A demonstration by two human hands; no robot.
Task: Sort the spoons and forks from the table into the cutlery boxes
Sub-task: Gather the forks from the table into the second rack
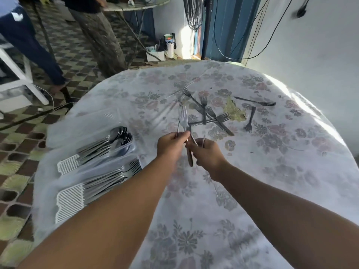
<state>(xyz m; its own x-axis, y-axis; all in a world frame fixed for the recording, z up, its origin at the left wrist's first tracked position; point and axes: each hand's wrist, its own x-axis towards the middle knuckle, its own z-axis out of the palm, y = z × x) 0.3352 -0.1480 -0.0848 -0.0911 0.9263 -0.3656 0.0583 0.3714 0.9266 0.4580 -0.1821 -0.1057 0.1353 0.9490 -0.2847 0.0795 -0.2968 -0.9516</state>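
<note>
Your left hand (171, 143) and your right hand (206, 153) both pinch shiny metal forks (183, 117) above the flowery white tablecloth (272, 171). More dark forks (208, 115) lie just past them. The clear plastic cutlery boxes (93, 166) sit on your left, holding spoons and forks

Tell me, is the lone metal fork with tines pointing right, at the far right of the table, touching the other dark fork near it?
Apart. The head view shows the lone metal fork lying with bare floral tablecloth between it and the nearby dark fork.
</note>
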